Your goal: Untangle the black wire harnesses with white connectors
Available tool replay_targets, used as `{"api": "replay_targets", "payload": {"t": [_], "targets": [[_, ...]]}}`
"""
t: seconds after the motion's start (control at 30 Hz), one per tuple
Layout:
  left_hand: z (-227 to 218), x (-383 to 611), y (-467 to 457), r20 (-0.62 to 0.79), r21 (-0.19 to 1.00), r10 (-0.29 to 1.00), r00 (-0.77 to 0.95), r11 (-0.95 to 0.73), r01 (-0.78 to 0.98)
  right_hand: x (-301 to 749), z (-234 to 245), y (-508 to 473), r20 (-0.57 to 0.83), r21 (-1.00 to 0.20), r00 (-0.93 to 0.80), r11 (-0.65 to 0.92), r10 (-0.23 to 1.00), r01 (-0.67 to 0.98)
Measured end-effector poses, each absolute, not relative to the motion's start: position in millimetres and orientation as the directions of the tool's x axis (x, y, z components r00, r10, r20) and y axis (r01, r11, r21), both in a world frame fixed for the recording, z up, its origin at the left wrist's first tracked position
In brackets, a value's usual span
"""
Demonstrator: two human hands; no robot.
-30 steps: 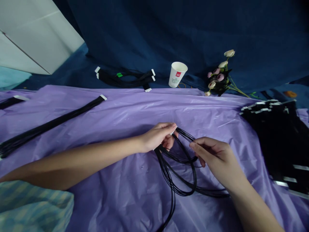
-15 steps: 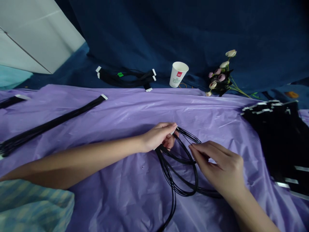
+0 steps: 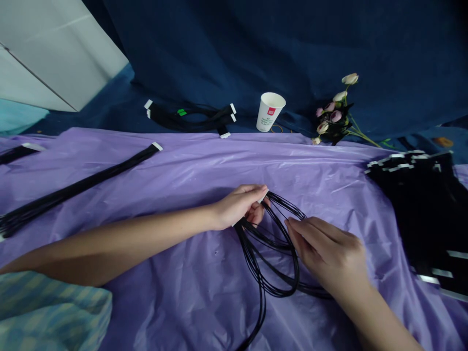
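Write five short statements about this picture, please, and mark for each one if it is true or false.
1. The left hand holds a white connector. True.
2. The right hand lies flat and touches nothing. False: its fingers pinch a thin black wire.
3. The paper cup stands to the left of the flowers, as the picture shows it. True.
4. The plastic sheet below the hands is yellow. False: it is purple.
5. A pile of black cables lies at the right side of the picture. True.
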State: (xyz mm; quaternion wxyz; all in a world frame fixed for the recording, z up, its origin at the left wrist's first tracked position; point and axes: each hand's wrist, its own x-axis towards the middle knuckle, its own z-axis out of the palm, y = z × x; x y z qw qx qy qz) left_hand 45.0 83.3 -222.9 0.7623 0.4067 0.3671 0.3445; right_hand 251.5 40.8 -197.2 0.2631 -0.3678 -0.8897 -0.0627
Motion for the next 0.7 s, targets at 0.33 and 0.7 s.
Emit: {"api": "replay_targets", "payload": {"t": [0.33,0.7], "targets": [[-223.3,45.2,83.4,-0.287,0.873,0.823,0.491,0.435,-0.220,250.6,-196.0,40.2,0.557,0.097,-0.654,0.741,0.513,0.664],[-223.7,44.4,84.5,-0.267,0.885,0.821,0.504,0.416,-0.209,250.6,-189.0,36.7,0.515,0.173,-0.703,0.743,0.491,0.646]]}}
